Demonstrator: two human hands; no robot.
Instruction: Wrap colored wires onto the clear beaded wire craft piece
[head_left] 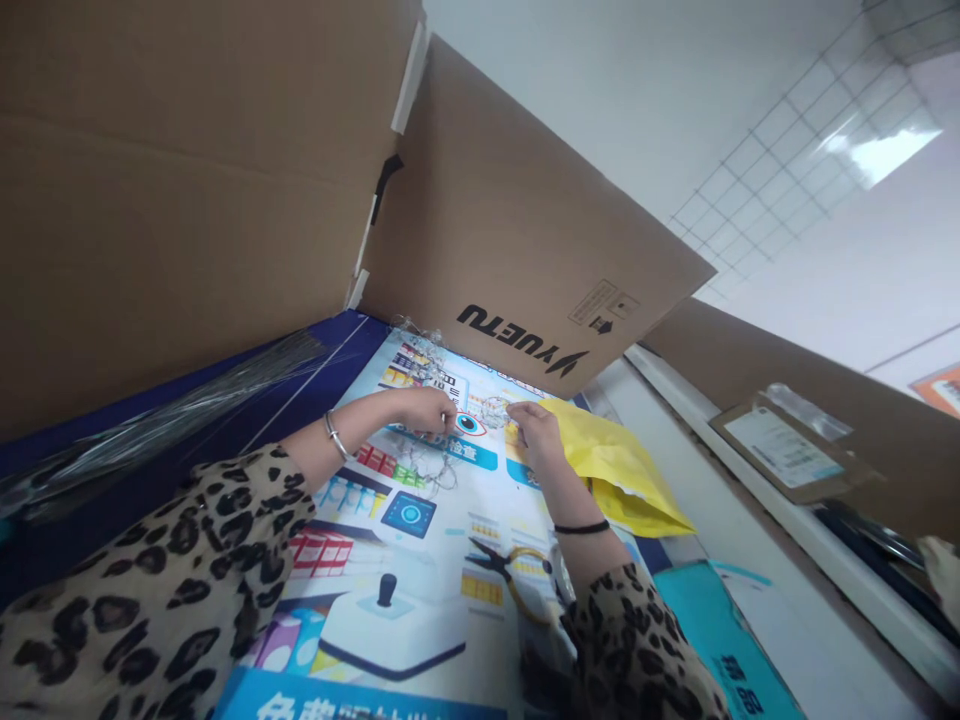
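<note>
Both hands work over a printed poster (420, 560) lying flat on the work surface. The left hand (424, 408) has its fingers pinched closed on a fine wire tangle (491, 410), and the right hand (534, 432) pinches the same tangle from the other side; the wire spans the small gap between them, just above the poster. More of this thin wire seems to lie loose below the left hand, though it is too fine to tell clearly. A yellow padded envelope (622, 470) lies just beside the right hand, touching the poster's edge; its contents are hidden. A large cardboard box (517, 230) stands open behind the hands, its flap marked YUETU hanging over the poster; what it holds cannot be seen. Pliers with yellow handles (510, 575) rest on the poster near the right forearm. A bundle of straight wires (187, 410) lies well to the left.
</note>
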